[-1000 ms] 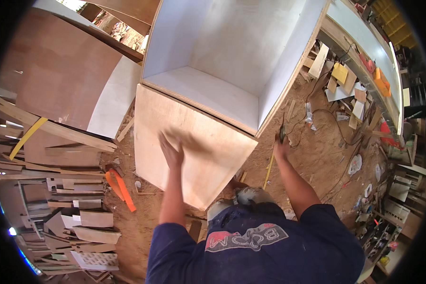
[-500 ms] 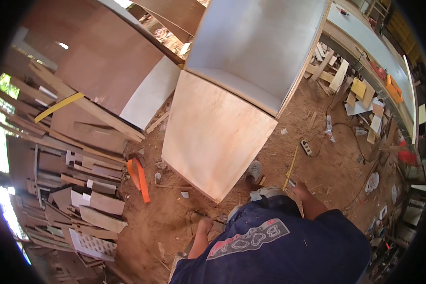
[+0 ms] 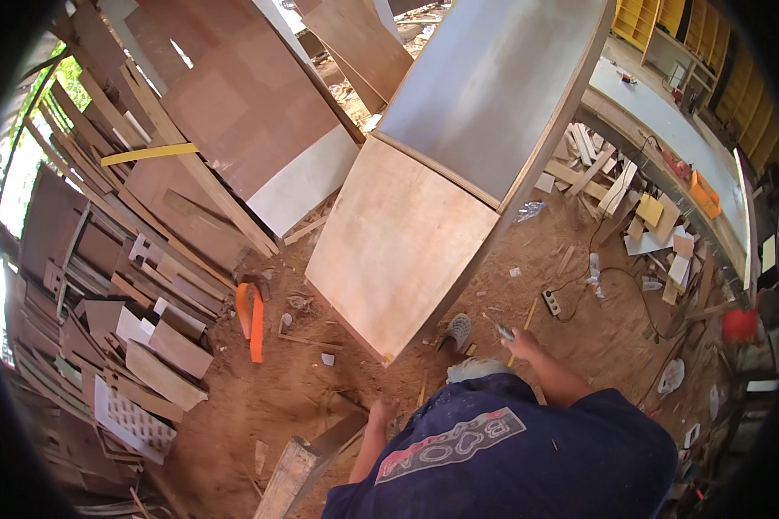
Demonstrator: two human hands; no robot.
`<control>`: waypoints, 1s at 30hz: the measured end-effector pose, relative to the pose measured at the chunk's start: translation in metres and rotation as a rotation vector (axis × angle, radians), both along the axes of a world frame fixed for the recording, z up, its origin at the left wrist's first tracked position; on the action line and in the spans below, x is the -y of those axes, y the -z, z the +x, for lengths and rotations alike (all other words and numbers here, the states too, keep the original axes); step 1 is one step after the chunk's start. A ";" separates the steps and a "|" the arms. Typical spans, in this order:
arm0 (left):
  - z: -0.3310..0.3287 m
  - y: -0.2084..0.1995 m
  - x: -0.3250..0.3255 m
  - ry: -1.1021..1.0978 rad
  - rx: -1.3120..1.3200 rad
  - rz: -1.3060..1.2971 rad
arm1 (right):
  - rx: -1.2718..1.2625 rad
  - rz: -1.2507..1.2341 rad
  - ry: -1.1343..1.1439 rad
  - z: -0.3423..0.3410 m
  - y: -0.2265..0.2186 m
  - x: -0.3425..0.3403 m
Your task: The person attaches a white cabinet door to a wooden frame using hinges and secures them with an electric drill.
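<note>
A large wooden box (image 3: 493, 95), pale grey inside, stands ahead of me with its bare plywood end panel (image 3: 398, 251) toward me. My right hand (image 3: 523, 346) is closed around a slim grey metallic hand tool (image 3: 498, 329), whose exact kind is unclear. It is held out right of the panel's near corner, apart from the wood. Below that corner, my left hand (image 3: 383, 410) hangs low with its fingers curled. What it holds, if anything, is hidden. Beside it, a thick wooden beam (image 3: 292, 471) slants up from the lower edge.
Brown boards (image 3: 234, 112) lean at the left above stacked offcuts (image 3: 169, 376). An orange strap-like piece (image 3: 256, 324) lies on the dirt floor. At right are a power strip (image 3: 551, 303) with its cord, scrap wood (image 3: 658, 216) and a long white-topped bench (image 3: 684, 130).
The view has shifted, bringing the wooden beam into sight beside my left hand. My right hand has moved forward and left with the metallic tool, which now points toward the box.
</note>
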State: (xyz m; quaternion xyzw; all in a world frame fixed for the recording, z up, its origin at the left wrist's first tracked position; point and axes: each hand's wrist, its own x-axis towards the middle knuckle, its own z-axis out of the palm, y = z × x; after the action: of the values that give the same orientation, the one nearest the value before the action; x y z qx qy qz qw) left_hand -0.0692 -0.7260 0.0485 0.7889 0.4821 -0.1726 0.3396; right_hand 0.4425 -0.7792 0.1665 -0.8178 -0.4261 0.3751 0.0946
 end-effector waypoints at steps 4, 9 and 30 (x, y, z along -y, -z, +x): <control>-0.004 0.011 0.086 -0.189 -0.067 -0.238 | 0.060 -0.167 0.100 0.038 0.061 0.153; -0.041 0.000 0.144 -0.307 -0.107 -0.297 | 0.119 -0.531 0.152 0.067 0.088 0.246; 0.179 -0.021 0.011 0.727 -0.299 0.086 | 0.100 0.176 0.479 0.206 0.069 0.259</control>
State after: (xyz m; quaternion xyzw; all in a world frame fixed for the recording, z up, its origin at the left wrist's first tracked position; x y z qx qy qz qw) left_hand 0.1102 -0.7367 0.0699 0.8879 0.2224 -0.3740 0.1490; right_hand 0.6485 -1.0380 0.0972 -0.9016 -0.2552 0.2625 0.2302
